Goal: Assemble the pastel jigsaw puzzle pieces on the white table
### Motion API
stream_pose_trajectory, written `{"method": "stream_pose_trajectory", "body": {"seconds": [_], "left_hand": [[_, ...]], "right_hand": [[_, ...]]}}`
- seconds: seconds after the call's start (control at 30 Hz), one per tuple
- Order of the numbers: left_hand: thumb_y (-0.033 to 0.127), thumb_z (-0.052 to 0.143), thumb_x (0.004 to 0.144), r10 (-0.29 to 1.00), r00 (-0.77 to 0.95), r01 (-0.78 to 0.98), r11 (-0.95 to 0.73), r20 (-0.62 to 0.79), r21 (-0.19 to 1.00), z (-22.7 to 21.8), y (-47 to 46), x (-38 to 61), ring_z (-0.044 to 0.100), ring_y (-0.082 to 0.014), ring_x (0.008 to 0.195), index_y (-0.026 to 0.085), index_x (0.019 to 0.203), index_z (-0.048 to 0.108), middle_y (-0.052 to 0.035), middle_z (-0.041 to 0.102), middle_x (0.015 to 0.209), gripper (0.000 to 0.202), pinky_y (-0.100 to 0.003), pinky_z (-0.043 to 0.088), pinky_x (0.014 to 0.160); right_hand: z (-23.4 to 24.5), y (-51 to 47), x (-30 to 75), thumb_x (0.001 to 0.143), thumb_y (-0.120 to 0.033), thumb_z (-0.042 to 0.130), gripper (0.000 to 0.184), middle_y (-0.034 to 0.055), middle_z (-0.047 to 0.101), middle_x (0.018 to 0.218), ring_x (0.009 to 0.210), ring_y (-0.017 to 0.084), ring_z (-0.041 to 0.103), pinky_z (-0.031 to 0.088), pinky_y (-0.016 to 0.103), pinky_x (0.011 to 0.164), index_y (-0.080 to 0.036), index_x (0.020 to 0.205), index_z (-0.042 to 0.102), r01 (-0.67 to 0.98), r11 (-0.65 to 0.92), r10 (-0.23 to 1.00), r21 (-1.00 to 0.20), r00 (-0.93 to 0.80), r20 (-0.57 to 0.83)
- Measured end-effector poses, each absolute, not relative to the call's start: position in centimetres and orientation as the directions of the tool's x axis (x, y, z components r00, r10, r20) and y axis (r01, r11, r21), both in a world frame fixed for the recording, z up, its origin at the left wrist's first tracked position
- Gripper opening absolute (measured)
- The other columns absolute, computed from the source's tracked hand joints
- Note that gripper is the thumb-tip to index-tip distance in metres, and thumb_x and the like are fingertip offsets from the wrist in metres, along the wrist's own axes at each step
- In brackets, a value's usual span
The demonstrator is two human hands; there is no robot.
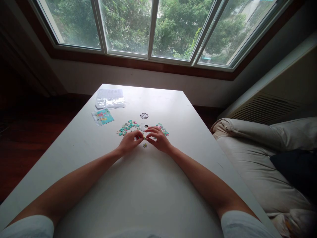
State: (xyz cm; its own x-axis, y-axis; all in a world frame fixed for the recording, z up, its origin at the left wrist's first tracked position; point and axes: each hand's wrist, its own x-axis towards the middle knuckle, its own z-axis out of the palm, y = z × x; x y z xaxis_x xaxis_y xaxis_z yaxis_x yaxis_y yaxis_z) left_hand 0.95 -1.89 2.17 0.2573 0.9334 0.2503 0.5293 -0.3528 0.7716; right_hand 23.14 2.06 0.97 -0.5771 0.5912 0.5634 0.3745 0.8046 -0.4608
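While left hand (131,141) and right hand (159,138) are pinching one small yellow-green flat piece (145,138), grip narrow, at six o'clock from the pale round disc (142,127), it is looking light, stiff, probably best held edgewise.

One card (103,116), one packet (110,99), two discs (144,116), two hands (128,142) — dozens of small pieces (129,125)
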Motion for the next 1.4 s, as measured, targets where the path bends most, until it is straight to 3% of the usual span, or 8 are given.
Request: {"method": "stream_pose_trajectory", "body": {"seconds": [0.23, 0.4, 0.67, 1.0, 1.4], "left_hand": [[0.025, 0.061, 0.088, 0.934, 0.259, 0.587, -0.356, 0.248, 0.727, 2.3, -2.1, 1.1, 0.063, -0.0136, 0.074, 0.022, 0.088, 0.067, 0.0028, 0.070, 0.081, 0.007, -0.026, 0.046, 0.072], [0.022, 0.059, 0.089, 0.904, 0.260, 0.742, -0.411, 0.339, 0.529, 2.2, -2.0, 0.9, 0.062, -0.0173, 0.081, 0.023, 0.088, 0.067, -0.0005, 0.070, 0.089, 0.007, -0.031, 0.045, 0.078], [0.026, 0.058, 0.092, 0.895, 0.299, 0.870, -0.398, 0.330, 0.291, 1.9, -2.0, 0.7, 0.061, -0.0255, 0.096, 0.024, 0.089, 0.069, -0.0042, 0.070, 0.097, 0.012, -0.042, 0.042, 0.088], [0.027, 0.056, 0.096, 0.816, 0.438, 0.787, -0.550, 0.377, 0.277, 1.2, -2.0, 1.0, 0.056, -0.0272, 0.120, 0.027, 0.108, 0.073, -0.0033, 0.071, 0.122, 0.021, -0.047, 0.041, 0.105], [0.027, 0.054, 0.097, 0.772, 0.527, 0.726, -0.627, 0.357, 0.283, 1.3, -2.1, 1.2, 0.061, -0.0249, 0.114, 0.027, 0.107, 0.075, -0.0026, 0.075, 0.117, 0.023, -0.044, 0.044, 0.101]], "right_hand": [[0.7, 2.3, 23.1, 0.094, -0.034, 0.065, 0.012, 0.0049, 0.073, 0.116, 0.123, 0.024, 0.059, 0.044, 0.048, 0.109, -0.026, 0.087, 0.069, 0.360, 0.800, 0.596, -0.481, -0.576, 0.560], [-0.1, 2.8, 23.3, 0.094, -0.032, 0.063, 0.012, 0.0064, 0.072, 0.119, 0.122, 0.025, 0.059, 0.043, 0.050, 0.108, -0.026, 0.087, 0.070, 0.439, 0.751, 0.660, -0.494, -0.531, 0.532], [-0.8, 3.3, 23.6, 0.090, -0.027, 0.066, 0.007, 0.0060, 0.068, 0.124, 0.126, 0.028, 0.054, 0.040, 0.053, 0.110, -0.025, 0.084, 0.070, 0.542, 0.701, 0.712, -0.464, -0.488, 0.505], [-1.2, 3.5, 23.8, 0.089, -0.029, 0.068, 0.006, 0.0056, 0.066, 0.126, 0.128, 0.028, 0.052, 0.040, 0.053, 0.111, -0.026, 0.084, 0.070, 0.580, 0.693, 0.718, -0.429, -0.494, 0.492], [-1.2, 3.5, 23.7, 0.090, -0.030, 0.067, 0.008, 0.0056, 0.065, 0.129, 0.130, 0.028, 0.050, 0.036, 0.054, 0.113, -0.026, 0.085, 0.072, 0.605, 0.670, 0.739, -0.431, -0.482, 0.472]]}}
